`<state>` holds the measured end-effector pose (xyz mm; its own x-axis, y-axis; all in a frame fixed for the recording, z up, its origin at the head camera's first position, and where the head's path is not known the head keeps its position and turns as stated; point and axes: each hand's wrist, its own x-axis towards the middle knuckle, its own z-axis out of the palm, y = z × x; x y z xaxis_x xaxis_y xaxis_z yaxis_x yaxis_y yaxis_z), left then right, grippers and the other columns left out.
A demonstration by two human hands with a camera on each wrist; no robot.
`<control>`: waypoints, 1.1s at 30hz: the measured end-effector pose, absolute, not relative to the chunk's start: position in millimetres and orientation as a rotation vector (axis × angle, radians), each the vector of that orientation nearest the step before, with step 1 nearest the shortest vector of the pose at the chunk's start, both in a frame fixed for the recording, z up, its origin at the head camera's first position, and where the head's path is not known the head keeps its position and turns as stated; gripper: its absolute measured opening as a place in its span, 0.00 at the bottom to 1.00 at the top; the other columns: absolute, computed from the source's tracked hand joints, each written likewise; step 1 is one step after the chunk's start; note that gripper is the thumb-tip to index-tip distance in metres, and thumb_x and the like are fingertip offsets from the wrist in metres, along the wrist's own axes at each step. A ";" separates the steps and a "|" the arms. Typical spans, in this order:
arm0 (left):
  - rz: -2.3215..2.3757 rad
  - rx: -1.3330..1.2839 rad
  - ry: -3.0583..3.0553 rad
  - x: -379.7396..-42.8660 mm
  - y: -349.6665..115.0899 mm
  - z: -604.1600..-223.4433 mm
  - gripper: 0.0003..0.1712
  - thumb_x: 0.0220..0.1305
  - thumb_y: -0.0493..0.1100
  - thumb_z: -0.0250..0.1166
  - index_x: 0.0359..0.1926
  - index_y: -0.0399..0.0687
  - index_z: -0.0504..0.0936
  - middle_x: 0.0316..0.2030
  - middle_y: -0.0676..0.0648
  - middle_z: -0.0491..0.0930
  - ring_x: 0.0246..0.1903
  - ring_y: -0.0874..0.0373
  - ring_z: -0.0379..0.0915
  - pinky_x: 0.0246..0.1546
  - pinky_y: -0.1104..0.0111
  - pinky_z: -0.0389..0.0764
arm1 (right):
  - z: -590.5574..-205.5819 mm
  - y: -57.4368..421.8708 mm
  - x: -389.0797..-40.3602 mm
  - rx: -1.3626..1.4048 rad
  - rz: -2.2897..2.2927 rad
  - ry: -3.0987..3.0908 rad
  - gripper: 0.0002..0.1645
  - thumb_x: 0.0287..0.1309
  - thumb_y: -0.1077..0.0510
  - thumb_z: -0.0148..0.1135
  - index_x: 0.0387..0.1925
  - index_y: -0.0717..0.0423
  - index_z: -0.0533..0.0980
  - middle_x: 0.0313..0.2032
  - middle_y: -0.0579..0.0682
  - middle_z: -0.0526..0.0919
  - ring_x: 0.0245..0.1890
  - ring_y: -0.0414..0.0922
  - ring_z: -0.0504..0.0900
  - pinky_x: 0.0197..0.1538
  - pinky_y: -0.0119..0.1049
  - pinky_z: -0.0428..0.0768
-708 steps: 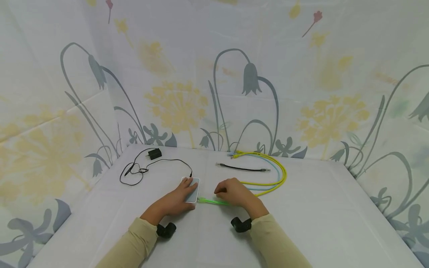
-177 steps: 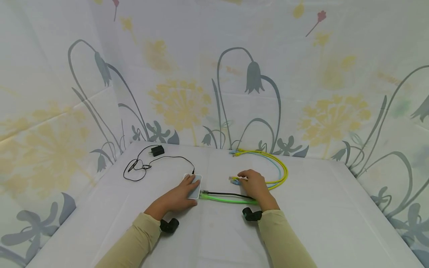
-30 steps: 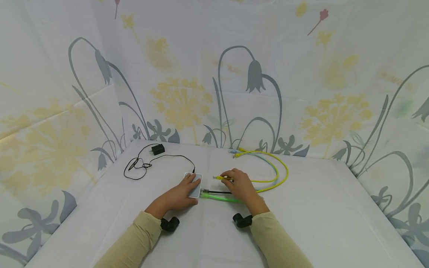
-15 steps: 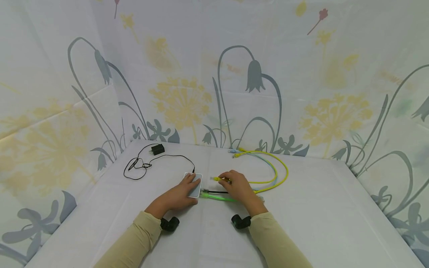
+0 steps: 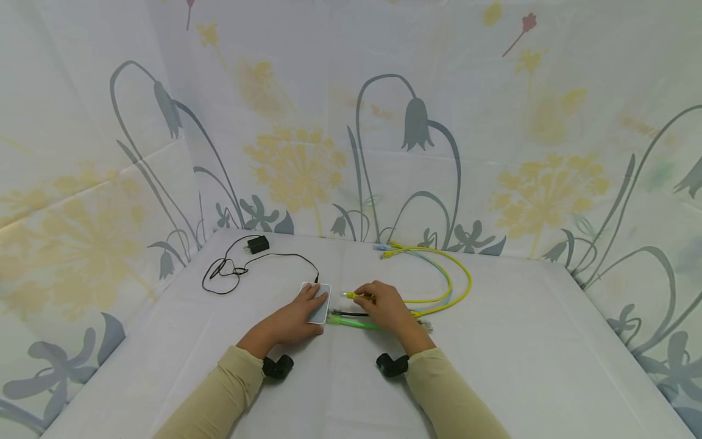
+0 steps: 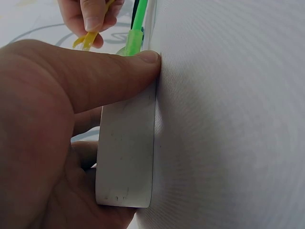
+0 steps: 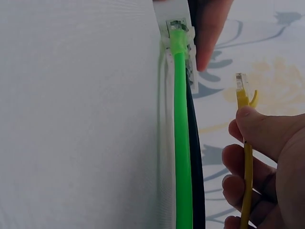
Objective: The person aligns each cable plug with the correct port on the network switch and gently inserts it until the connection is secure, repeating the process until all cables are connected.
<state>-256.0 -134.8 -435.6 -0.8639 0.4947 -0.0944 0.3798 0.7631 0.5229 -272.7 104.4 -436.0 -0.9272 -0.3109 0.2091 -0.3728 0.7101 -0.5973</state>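
My left hand (image 5: 290,322) holds a small white network switch (image 6: 127,157) on the table, fingers over its top and thumb along its side. A green Ethernet cable (image 7: 181,124) and a black Ethernet cable (image 5: 351,314) run side by side from ports on the switch's right side. Just right of them, my right hand (image 5: 388,308) pinches a yellow Ethernet cable (image 7: 248,167) behind its clear plug (image 7: 240,82). That plug points at the switch, with a gap between. In the right wrist view, the cable's tail runs down along the curled fingers.
A black power adapter (image 5: 258,244) lies at the back left, its looped cord (image 5: 282,255) reaching the switch's far side. Another yellow cable (image 5: 470,277) and a light blue cable (image 5: 445,274) curve at the right. A patterned cloth backdrop (image 5: 329,122) stands behind.
Since a second ago my right hand has shifted slightly left and nearer with the yellow plug. Earlier, the black cable moved from the back to the switch. My left hand stays on the switch.
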 end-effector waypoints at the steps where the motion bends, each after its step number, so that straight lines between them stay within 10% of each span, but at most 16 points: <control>1: 0.735 0.688 2.732 -255.9 -134.8 -435.2 0.42 0.64 0.47 0.64 0.75 0.47 0.56 0.77 0.39 0.42 0.77 0.42 0.30 0.70 0.47 0.54 | -436.1 103.9 -272.6 0.575 1.016 -2.820 0.11 0.63 0.52 0.63 0.44 0.49 0.84 0.35 0.43 0.82 0.33 0.39 0.76 0.40 0.36 0.76; 33: 0.724 0.663 2.735 -257.0 -134.8 -436.8 0.43 0.64 0.49 0.65 0.75 0.49 0.56 0.77 0.41 0.42 0.77 0.44 0.30 0.70 0.47 0.54 | -444.5 96.3 -270.0 0.645 0.985 -2.880 0.11 0.65 0.51 0.60 0.43 0.48 0.84 0.38 0.43 0.83 0.31 0.37 0.74 0.37 0.33 0.74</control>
